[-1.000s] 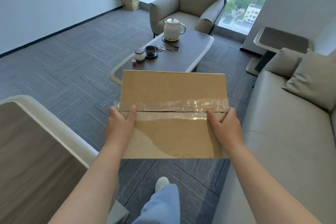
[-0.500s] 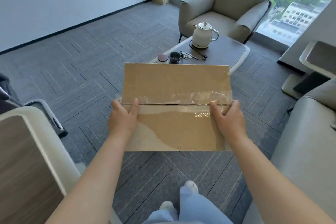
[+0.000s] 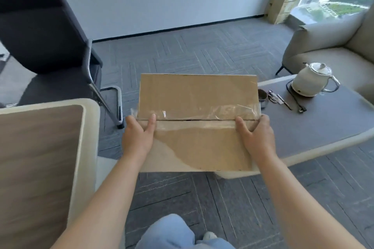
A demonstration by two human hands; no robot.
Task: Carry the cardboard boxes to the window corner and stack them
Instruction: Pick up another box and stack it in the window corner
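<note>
A brown cardboard box (image 3: 197,95), sealed along its middle seam with clear tape, is carried at waist height in front of me. My left hand (image 3: 137,137) grips its left edge, thumb on top by the seam. My right hand (image 3: 257,137) grips the right edge the same way. The fingers of both hands are hidden under the box. A stack of cardboard boxes (image 3: 283,3) stands on the floor in the far right corner, against the wall beside the window.
A low coffee table (image 3: 323,127) with a white kettle (image 3: 312,81), cup and small items sits to the right. A grey armchair (image 3: 332,44) stands behind it. A dark office chair (image 3: 46,36) and a wood-topped table (image 3: 40,157) are on the left. Grey carpet leads to the corner.
My view has swung left and I have stepped forward: the office chair has come into view, the coffee table has shifted right, and the box stack sits at the upper right. My grip is unchanged.
</note>
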